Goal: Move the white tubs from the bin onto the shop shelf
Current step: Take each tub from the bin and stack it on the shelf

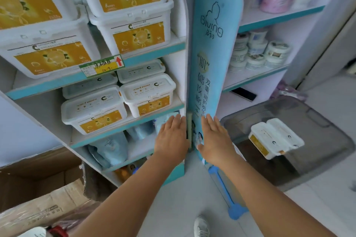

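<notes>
Two white tubs [275, 138] wait in the bin [327, 140]; left hand [171, 140] and right hand [215, 140], fingers straight and empty, should lift one squarely by its sides.

A tall blue panel [212, 44] stands upright between shelf [134, 121] and bin [327, 121], blocking a straight path; the bin's top is open; the shelf tier looks nearly packed with white tubs [92, 109], its right end possibly free.
</notes>
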A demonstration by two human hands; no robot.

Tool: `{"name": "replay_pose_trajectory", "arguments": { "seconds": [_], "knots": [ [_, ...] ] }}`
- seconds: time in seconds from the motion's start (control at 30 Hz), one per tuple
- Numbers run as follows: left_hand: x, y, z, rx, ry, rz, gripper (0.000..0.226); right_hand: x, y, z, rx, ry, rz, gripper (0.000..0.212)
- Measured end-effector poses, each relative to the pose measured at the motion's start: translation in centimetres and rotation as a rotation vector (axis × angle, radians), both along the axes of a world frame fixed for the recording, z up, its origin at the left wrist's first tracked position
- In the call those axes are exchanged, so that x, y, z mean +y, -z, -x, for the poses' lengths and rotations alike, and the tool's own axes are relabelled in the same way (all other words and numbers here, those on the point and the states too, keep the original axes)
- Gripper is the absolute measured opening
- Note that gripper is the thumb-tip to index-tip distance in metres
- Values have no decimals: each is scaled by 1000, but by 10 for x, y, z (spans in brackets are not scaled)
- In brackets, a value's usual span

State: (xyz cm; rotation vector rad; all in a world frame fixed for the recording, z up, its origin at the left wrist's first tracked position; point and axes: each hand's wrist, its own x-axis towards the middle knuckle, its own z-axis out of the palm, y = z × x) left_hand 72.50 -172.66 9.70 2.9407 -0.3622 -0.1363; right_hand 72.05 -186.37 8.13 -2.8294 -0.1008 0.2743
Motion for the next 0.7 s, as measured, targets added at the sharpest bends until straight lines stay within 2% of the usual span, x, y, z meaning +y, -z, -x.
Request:
{"name": "replay_pose_trajectory", "arguments": {
  "seconds": [0.2,0.47,0.7],
  "knots": [
    [-67,7,-2,14,207,2,67,-66,14,20,15,171,-9,88],
    [-172,29,-33,84,415,-91,71,-164,36,20,106,336,-28,84],
    [-248,51,-68,145,466,-147,72,-241,66,7,173,443,-67,84]
  ]
}}
